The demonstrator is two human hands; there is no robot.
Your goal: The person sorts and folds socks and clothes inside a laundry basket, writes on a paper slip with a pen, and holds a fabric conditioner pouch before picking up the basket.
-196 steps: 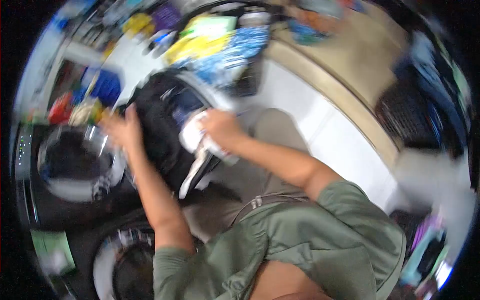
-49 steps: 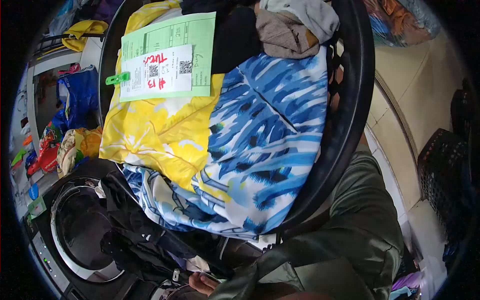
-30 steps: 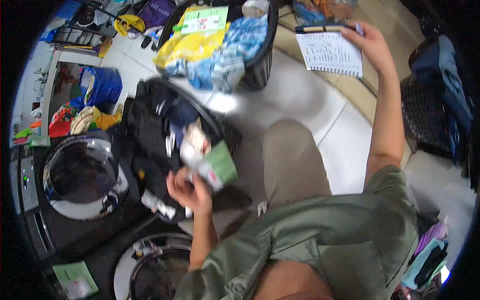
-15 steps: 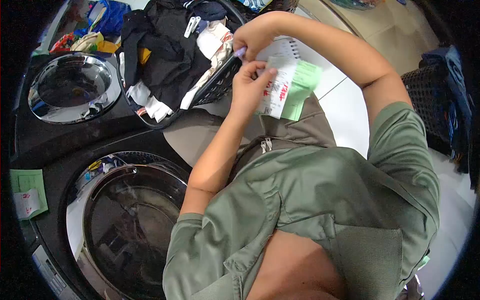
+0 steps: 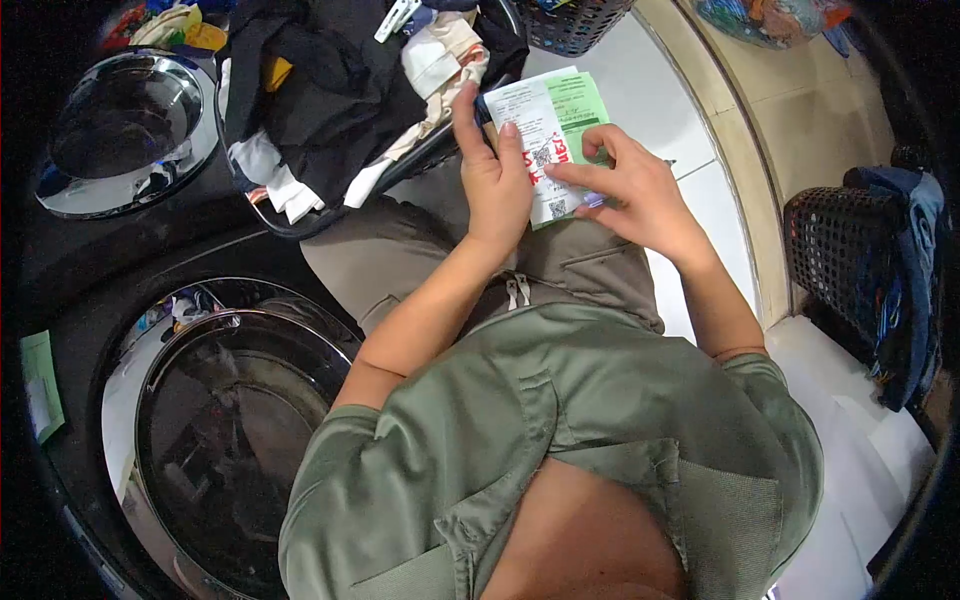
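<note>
My left hand [image 5: 497, 185] holds a white printed receipt [image 5: 530, 115] against a green paper slip [image 5: 588, 105], with its thumb on the receipt's front. Red handwriting and QR codes mark the receipt. Something with a dark edge shows behind the papers at the left, too covered to name. My right hand [image 5: 640, 195] touches the receipt's lower part with its index finger. In its lower fingers sits a purple pen [image 5: 596, 200], mostly hidden by the hand.
A black basket [image 5: 380, 160] of dark and white clothes, with a white clip [image 5: 398, 18], stands at upper left. Round machine doors [image 5: 240, 440] lie beside my left arm. Another basket [image 5: 820, 235] with blue clothing is at right. A green slip [image 5: 40, 385] is at far left.
My right hand has come from the basket's edge, across and past my left hand, to the receipt's right side. The papers have turned more upright and face me. The view has shifted slightly.
</note>
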